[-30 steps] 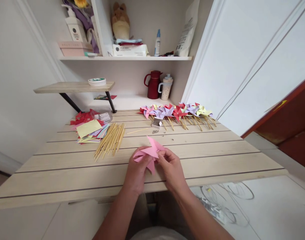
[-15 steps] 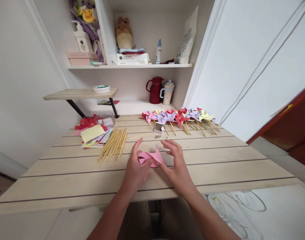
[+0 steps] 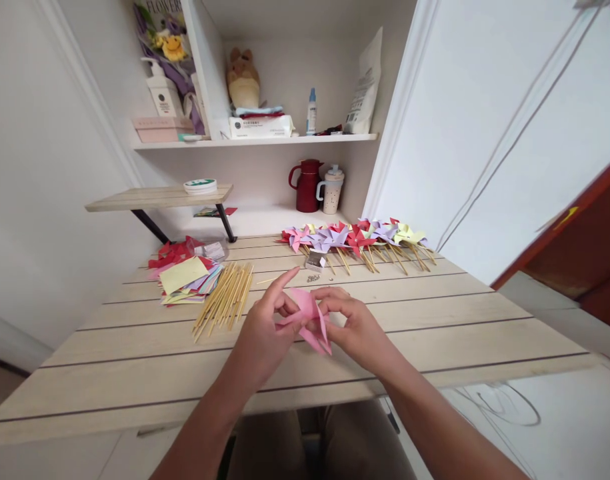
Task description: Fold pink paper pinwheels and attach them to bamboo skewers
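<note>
Left hand (image 3: 265, 328) and right hand (image 3: 357, 327) pinch pink paper (image 3: 306, 301) mid-frame, fingers nearly closed, likely to hold its folds; sticks (image 3: 225, 300) centre-left, probably for reach.

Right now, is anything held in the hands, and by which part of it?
A pink folded paper: the left hand holds it near its middle, the right hand at its right side. Exact contact is partly hidden.
</note>
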The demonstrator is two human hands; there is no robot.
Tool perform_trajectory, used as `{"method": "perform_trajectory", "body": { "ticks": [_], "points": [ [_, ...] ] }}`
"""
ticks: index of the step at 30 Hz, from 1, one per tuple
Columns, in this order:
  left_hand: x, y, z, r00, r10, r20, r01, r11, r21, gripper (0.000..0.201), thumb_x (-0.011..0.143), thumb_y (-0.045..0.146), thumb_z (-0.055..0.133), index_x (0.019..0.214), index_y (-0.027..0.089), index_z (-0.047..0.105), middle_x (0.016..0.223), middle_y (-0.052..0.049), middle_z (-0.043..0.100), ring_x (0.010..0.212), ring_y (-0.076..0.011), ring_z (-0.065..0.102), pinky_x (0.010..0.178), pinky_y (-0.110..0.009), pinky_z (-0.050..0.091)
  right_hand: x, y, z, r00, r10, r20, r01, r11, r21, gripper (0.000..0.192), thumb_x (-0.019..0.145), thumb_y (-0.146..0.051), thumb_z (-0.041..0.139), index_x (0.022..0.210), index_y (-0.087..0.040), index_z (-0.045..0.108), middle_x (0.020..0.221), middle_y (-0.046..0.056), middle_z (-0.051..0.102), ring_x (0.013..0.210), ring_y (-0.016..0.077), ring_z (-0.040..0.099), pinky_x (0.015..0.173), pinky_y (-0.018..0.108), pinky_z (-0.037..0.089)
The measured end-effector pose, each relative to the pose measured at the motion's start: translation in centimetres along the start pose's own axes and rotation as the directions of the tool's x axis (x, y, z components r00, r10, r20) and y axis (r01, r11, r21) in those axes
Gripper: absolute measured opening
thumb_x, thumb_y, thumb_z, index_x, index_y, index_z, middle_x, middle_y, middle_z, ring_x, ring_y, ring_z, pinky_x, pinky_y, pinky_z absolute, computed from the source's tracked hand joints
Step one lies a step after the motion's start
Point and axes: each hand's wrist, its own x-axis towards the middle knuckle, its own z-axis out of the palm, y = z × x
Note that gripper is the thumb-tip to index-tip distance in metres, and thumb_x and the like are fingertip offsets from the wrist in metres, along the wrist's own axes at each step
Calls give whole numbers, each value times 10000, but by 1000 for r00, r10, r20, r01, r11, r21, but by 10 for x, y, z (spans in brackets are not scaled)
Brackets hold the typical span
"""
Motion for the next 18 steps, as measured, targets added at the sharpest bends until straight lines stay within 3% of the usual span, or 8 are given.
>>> {"method": "perform_trajectory", "body": {
  "ticks": [3,6,8,10,13,18],
  "points": [
    [3,-2,-3,1000,-18,14,17,999,31,712,625,140,830,1304,244,645,727,-5,652,723,-182,602,729,-274,456,-1,3,2,996,93,11,-94,981,169,160,748,-332,778,648,-226,714,895,25,722,899,239,620,868,375,442],
    [4,-14,-8,988,-61,-140,52,996,-69,760,658,259,853,1367,263,580,973,-54,697,927,-209,646,836,-290,458,-2,7,6,967,255,3,-235,886,400,182,738,-352,782,670,-206,697,680,-17,647,659,163,539,679,297,417],
    [1,-26,-10,966,-113,-234,76,984,-162,707,713,342,826,1367,276,567,1077,-67,689,1022,-207,631,893,-295,443,-4,11,11,941,337,-29,-273,808,522,193,710,-356,809,690,-198,700,654,-23,631,614,140,495,624,270,381],
    [-3,-39,-8,955,-231,-184,186,955,-232,548,757,428,784,1258,252,645,1093,-79,694,994,-206,630,869,-306,445,-7,16,19,925,377,-35,-278,739,614,210,694,-356,827,697,-189,700,665,-15,640,620,137,493,625,265,375],
    [-11,-56,3,960,-276,49,277,905,-323,414,807,523,704,966,142,731,972,-122,709,866,-217,629,806,-326,458,-12,26,32,911,410,-34,-270,658,703,231,695,-357,834,677,-184,682,652,-13,637,612,137,499,634,268,382],
    [-13,-64,18,978,-209,0,195,912,-360,377,811,511,707,845,136,714,846,-86,696,793,-180,585,764,-289,446,-16,42,44,897,427,-118,-209,644,736,266,699,-352,837,640,-185,640,594,-39,591,559,119,461,600,258,358]
  ]
}}
